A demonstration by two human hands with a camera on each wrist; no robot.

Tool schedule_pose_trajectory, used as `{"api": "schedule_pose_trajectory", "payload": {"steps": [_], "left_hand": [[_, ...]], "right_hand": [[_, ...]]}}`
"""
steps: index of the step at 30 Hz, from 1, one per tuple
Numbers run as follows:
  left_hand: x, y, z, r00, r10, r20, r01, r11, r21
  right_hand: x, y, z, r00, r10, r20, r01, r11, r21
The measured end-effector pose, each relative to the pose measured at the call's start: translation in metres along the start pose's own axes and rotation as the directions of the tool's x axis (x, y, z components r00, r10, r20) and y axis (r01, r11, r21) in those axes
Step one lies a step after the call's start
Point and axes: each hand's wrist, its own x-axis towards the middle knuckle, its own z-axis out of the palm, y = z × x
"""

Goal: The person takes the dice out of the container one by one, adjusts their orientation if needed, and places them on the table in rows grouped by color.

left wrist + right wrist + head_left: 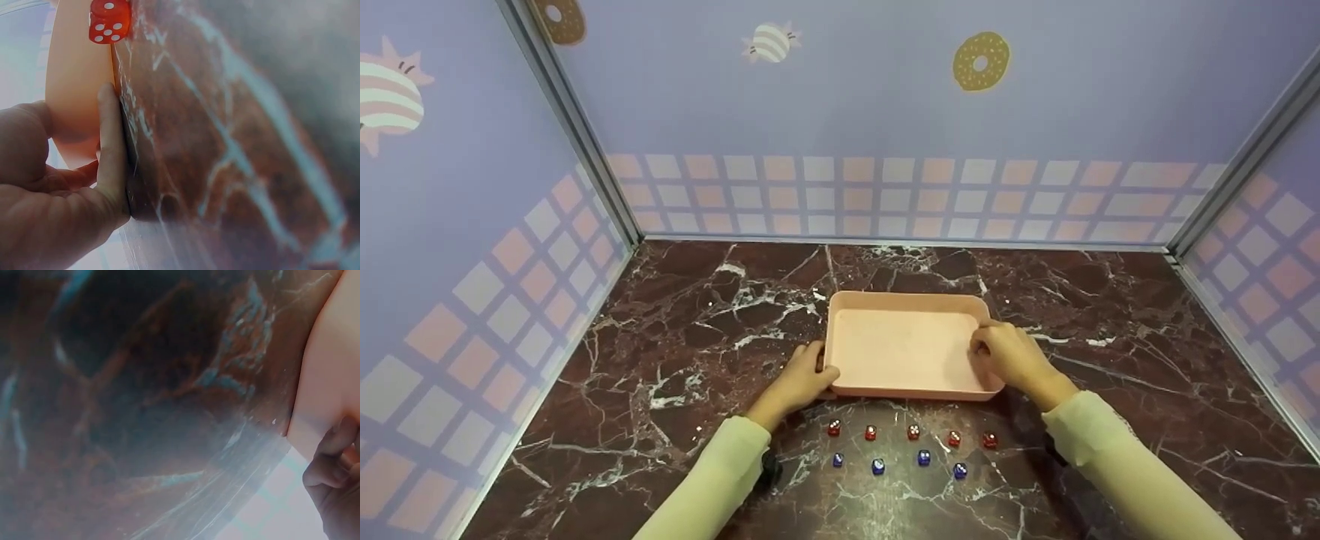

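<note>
A shallow peach-pink tray (905, 349) with rounded corners lies on the marbled table, its inside bare. At its left end my left hand (802, 379) grips the wall, thumb over the rim near the front corner. The left wrist view shows one finger (109, 140) stretched low along the tray's outer wall (79, 73). My right hand (1016, 356) holds the right wall with fingers curled over the rim; the right wrist view catches only part of that hand (337, 472) against the tray (332, 377). In front lie several red dice (913, 432) and several blue dice (924, 457).
The red dice form a loose row close to the tray's front wall, the blue ones a second row nearer me. Purple checked panels (877, 112) enclose the dark marbled table (720, 315) at the back and both sides.
</note>
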Motion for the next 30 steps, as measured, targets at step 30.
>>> {"api": "schedule_pose_trajectory", "payload": {"steps": [30], "left_hand": [[0.000, -0.001, 0.001, 1.000, 0.003, -0.011, -0.003, 1.000, -0.013]], "right_hand": [[-0.062, -0.043, -0.040, 0.948, -0.316, -0.032, 0.316, 0.929, 0.193]]}}
